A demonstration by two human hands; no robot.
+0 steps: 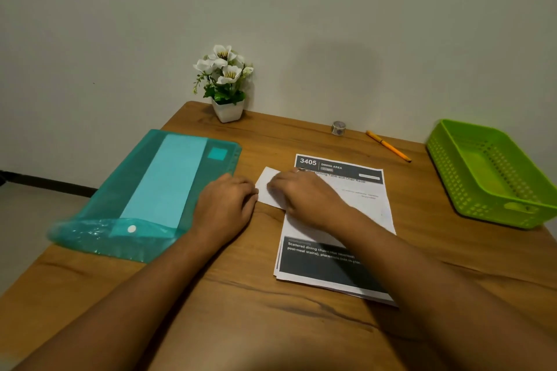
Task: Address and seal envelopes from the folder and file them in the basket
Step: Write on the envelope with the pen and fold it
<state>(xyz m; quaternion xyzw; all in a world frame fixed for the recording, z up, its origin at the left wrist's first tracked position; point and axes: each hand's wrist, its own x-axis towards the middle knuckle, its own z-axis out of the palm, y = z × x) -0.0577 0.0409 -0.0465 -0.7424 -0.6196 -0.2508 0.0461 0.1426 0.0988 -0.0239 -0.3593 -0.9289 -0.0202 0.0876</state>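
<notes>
Left hand (224, 205) flat on table (301, 325), touching white envelope (266, 182); right hand (304, 194) presses envelope, not clenched. Basket (494, 172) far right.

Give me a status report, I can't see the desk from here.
Left hand and right hand flat on white envelope, atop printed sheets. Pen untouched. Green basket empty, path clear.

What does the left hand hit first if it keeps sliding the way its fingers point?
Probably the white envelope: the left hand has its fingertips pointing right, at the envelope's near edge. The right hand lies just beyond.
</notes>
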